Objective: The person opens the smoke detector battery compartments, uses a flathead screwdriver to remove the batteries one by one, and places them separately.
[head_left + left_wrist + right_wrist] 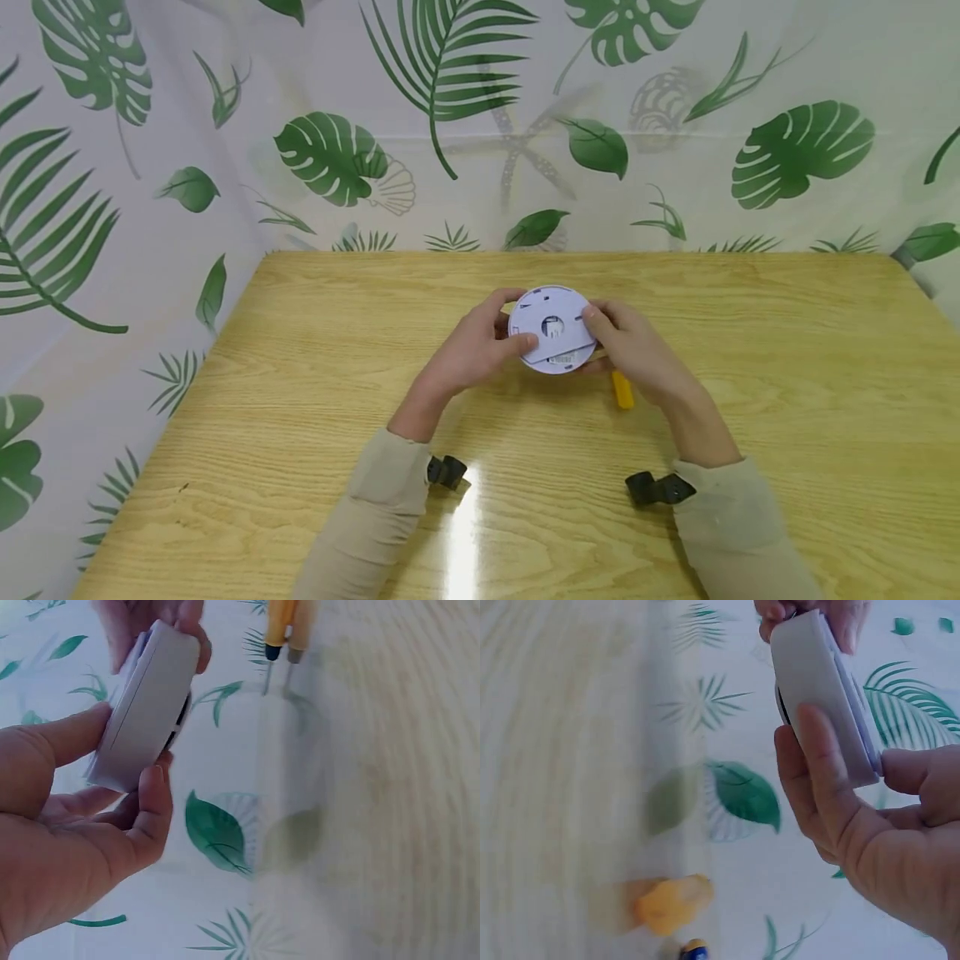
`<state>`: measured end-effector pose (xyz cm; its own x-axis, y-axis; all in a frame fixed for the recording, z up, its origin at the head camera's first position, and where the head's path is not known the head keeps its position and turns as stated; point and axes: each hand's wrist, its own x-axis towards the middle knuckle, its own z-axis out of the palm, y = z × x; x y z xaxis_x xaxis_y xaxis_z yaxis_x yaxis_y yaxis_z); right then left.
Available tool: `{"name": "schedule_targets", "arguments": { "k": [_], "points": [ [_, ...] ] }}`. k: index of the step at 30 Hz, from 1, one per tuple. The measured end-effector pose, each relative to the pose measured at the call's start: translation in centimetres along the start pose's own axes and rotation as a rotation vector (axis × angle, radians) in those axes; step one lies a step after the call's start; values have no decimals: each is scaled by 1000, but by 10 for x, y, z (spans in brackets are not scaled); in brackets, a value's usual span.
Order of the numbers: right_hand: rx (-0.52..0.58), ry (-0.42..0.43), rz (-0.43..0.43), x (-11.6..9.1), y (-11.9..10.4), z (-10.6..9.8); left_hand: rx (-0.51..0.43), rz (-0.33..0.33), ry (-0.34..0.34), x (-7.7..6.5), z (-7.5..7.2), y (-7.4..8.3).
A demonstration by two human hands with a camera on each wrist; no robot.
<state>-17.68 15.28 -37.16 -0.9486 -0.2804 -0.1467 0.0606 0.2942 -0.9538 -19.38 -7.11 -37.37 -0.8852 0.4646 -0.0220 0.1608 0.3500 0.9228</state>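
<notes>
A round white smoke detector (536, 315) is held up off the table, its back plate with slots and a central hole facing the head camera. My left hand (480, 343) grips its left edge, thumb on the back plate and fingers behind. On the opposite edge, my right hand (645, 350) holds it the same way, thumb on top. Both wrist views show the detector's smooth side wall (150, 712) between thumb and fingers. Beyond it, partly behind the right hand, lies a screwdriver with a yellow handle (622, 390); its metal shaft shows in the left wrist view.
The wooden table (315, 333) reaches back to a leaf-patterned cloth (510, 167). In the right wrist view a blurred yellow thing (671, 904) lies on the table, with a small blue-and-yellow end (695, 950) at the bottom edge, its kind unclear.
</notes>
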Motion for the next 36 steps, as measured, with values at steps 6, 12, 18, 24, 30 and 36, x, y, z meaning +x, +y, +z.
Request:
{"name": "schedule_targets", "arguments": {
  "k": [6, 12, 18, 24, 30, 36],
  "points": [
    [181, 19, -182, -13, -26, 2, -16, 184, 98, -9, -3, 22],
    [226, 126, -340, -28, -47, 7, -76, 287, 153, -23, -4, 47],
    [178, 224, -371, -38, -59, 17, -55, 337, 166, -31, 2, 61],
    [133, 274, -341, -41, -62, 21, 26, 406, 211, -37, 13, 69],
    [131, 309, -396, -41, -62, 19, 35, 408, 223, -40, 15, 72],
    [155, 281, -440, -42, -61, 19, 71, 413, 237, -42, 13, 75]
  ]
}}
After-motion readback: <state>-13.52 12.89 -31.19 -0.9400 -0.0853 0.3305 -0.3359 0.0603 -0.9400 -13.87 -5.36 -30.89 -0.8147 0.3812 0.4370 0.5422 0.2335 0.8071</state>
